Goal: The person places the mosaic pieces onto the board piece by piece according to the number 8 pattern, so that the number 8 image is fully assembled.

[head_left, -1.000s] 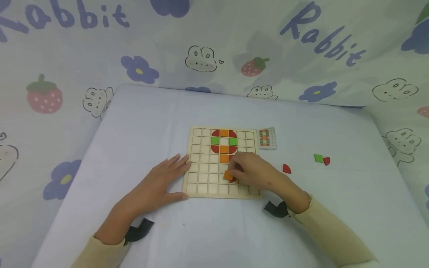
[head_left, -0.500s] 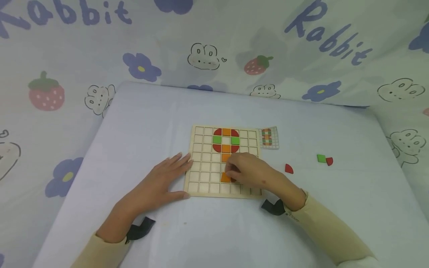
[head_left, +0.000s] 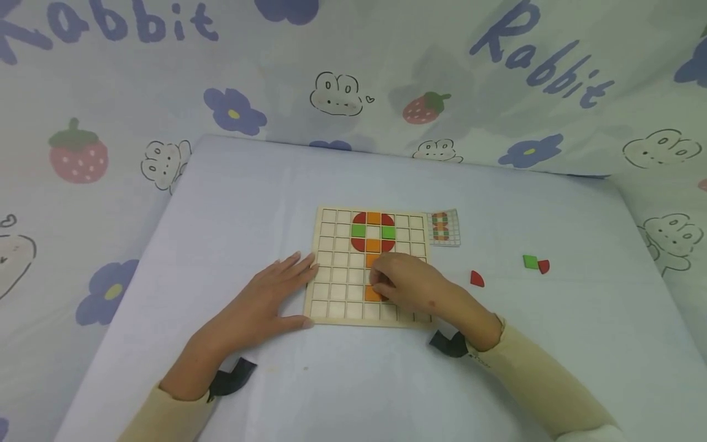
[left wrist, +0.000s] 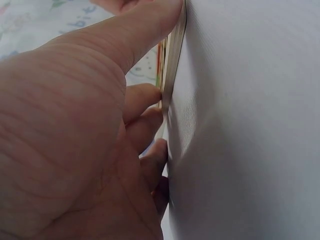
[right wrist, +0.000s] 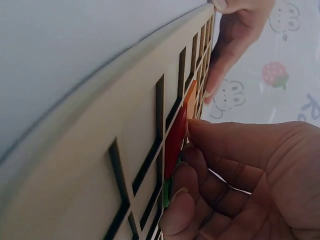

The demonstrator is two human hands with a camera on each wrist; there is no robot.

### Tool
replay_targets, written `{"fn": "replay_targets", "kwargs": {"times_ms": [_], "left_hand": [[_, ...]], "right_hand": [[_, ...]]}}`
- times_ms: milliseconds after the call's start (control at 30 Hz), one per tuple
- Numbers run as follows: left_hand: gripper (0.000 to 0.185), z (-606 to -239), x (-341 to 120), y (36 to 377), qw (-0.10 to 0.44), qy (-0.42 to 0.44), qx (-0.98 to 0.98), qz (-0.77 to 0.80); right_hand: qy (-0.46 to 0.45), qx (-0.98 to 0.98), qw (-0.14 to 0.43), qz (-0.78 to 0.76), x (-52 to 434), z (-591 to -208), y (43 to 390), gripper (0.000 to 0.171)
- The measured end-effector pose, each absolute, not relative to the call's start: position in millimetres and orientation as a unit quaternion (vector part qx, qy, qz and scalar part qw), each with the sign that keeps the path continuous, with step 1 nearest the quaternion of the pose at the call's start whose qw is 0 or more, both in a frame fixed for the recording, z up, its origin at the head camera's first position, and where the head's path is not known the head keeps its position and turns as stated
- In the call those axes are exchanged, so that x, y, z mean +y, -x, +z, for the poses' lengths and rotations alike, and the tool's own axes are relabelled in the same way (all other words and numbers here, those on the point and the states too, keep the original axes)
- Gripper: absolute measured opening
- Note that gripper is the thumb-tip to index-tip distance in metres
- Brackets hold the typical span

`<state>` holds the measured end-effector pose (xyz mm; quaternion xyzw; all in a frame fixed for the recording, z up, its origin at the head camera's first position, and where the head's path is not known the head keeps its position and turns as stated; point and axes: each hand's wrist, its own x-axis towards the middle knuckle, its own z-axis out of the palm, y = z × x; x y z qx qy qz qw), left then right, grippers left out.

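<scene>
A wooden grid board (head_left: 335, 291) lies on the white-covered table. At its left edge my left hand (head_left: 267, 304) rests with fingers spread, thumb and fingertips against the side. My right hand (head_left: 411, 281) is over the lower right of the board, thumb and curled fingers pinching an orange square tile (head_left: 372, 294) at a lower cell. In the right wrist view, the thumb tip is on that tile's edge, beside a red tile (right wrist: 175, 137) and a green tile (right wrist: 167, 194). Higher up, red quarter-circles, orange squares and green squares (head_left: 358, 231) form a ring.
A small pattern card (head_left: 444, 228) touches the board's upper right side. Loose on the table to the right are a red quarter-circle (head_left: 477, 279), a green square (head_left: 530, 262) and another red quarter-circle (head_left: 544, 266). A printed curtain (head_left: 276, 55) hangs behind the table.
The orange tile, tilted between my right fingers a second ago, now lies level with its cell. My right hand has shifted slightly left; my left hand keeps its place on the board's edge.
</scene>
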<state>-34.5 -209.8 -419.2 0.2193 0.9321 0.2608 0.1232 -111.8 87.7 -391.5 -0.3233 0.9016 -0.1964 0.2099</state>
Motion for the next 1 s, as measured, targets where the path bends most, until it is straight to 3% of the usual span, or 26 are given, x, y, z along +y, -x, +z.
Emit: {"fn": "replay_targets", "kwargs": {"times_ms": [433,567,1000], "left_hand": [[0.095,-419,-208,37,0.129,-0.214,0.931,0.266],[0.096,-420,-208,37,0.133,-0.208,0.934,0.258],[0.098,-421,-209,35,0.141,-0.200,0.935,0.257]], "right_hand": [[0.337,0.892,0.183,-0.239,115,-394,108,0.005],[0.332,0.890,0.163,-0.266,132,-391,105,0.009],[0.215,0.942,0.117,-0.227,202,-386,110,0.017]]}}
